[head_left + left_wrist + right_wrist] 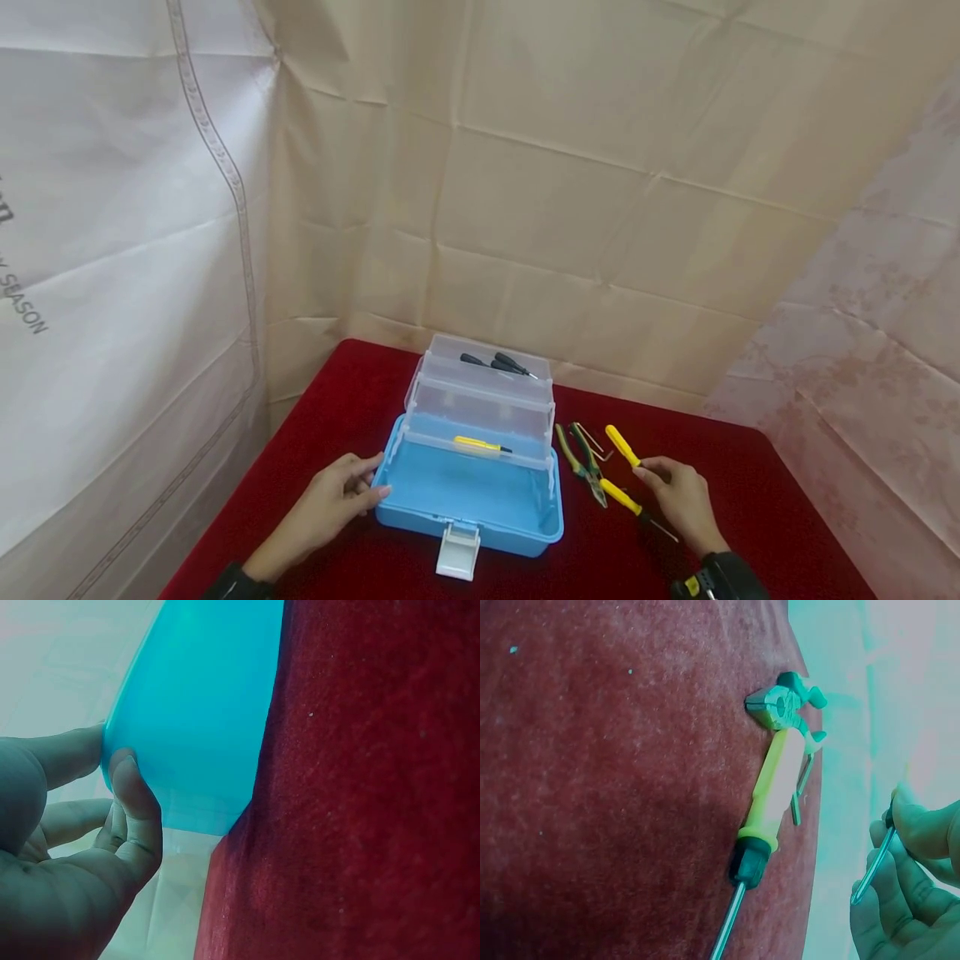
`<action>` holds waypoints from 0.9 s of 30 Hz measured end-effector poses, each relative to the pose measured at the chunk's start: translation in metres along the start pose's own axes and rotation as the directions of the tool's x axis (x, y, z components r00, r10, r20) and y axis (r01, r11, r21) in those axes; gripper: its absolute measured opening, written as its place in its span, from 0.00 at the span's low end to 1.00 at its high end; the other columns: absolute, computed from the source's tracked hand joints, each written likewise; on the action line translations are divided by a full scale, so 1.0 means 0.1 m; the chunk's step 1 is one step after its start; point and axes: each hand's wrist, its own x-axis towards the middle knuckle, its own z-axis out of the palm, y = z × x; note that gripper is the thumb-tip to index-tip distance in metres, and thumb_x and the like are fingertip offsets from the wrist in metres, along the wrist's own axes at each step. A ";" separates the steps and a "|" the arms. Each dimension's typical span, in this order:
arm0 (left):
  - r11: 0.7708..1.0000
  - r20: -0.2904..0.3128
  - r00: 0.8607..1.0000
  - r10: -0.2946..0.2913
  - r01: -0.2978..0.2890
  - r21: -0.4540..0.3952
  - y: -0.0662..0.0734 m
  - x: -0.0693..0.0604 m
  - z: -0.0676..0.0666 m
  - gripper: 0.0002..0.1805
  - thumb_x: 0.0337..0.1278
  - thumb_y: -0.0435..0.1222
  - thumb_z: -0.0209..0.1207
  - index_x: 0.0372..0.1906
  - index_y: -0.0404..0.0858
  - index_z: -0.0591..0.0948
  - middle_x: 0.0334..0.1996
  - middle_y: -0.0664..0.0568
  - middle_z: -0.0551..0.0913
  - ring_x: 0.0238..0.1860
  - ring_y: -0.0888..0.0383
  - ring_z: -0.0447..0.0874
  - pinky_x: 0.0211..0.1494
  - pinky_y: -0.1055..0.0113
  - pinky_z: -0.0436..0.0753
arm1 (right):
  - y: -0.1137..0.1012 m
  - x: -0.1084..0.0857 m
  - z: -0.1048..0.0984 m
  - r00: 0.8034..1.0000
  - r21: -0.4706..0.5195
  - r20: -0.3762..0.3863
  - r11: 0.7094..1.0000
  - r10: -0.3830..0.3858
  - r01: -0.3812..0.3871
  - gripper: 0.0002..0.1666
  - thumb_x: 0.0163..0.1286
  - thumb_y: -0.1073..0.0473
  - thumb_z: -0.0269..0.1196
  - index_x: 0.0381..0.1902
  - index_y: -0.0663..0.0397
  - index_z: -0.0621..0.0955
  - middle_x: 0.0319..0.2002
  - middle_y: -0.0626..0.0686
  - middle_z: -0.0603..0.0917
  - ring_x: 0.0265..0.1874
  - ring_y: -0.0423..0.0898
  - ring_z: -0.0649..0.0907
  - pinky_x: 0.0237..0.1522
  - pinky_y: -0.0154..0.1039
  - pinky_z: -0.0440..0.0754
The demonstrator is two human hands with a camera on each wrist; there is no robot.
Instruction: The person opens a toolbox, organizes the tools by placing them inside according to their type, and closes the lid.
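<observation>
A blue toolbox [517,542] stands open on the red cloth, its clear trays fanned up and back. My left hand [326,504] holds the box's left rim; in the left wrist view the thumb [135,787] lies on the blue wall with fingers behind it. My right hand [682,500] pinches a yellow-handled screwdriver [622,444] near the base of its handle, raised off the cloth. In the right wrist view its metal shaft [874,866] runs along the fingers. Below lies a second yellow screwdriver [621,497], beside green-handled pliers [591,479].
Bent hex keys [596,442] lie by the pliers. One yellow screwdriver [476,443] rests in the lowest tray, and several black-handled tools [510,363] sit in the top one. A white latch [457,552] hangs at the front. Draped sheets [570,208] surround the table.
</observation>
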 end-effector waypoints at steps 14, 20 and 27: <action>1.000 -0.002 1.000 0.005 -0.005 0.001 -0.03 0.01 0.01 0.34 0.61 0.40 0.71 0.69 0.29 0.76 0.37 0.49 0.77 0.34 0.55 0.79 0.34 0.68 0.84 | -0.09 -0.02 0.00 0.999 0.022 -0.020 0.999 -0.026 0.027 0.18 0.71 0.54 0.70 0.49 0.64 0.87 0.41 0.58 0.89 0.39 0.51 0.86 0.35 0.45 0.84; 1.000 -0.011 1.000 0.010 -0.010 0.017 -0.01 0.00 0.02 0.34 0.61 0.39 0.71 0.68 0.29 0.76 0.37 0.49 0.77 0.34 0.55 0.79 0.34 0.68 0.83 | -0.11 -0.02 -0.01 0.998 0.031 -0.034 0.998 -0.047 0.048 0.18 0.70 0.54 0.70 0.49 0.62 0.87 0.41 0.58 0.89 0.39 0.51 0.87 0.35 0.43 0.84; 1.000 -0.016 1.000 0.018 -0.018 0.015 -0.01 0.00 0.02 0.33 0.61 0.38 0.71 0.68 0.28 0.76 0.37 0.49 0.77 0.34 0.55 0.79 0.34 0.68 0.83 | -0.17 -0.04 0.00 0.998 0.044 -0.034 0.998 -0.049 0.051 0.18 0.71 0.53 0.70 0.50 0.61 0.87 0.41 0.57 0.89 0.39 0.51 0.87 0.34 0.40 0.84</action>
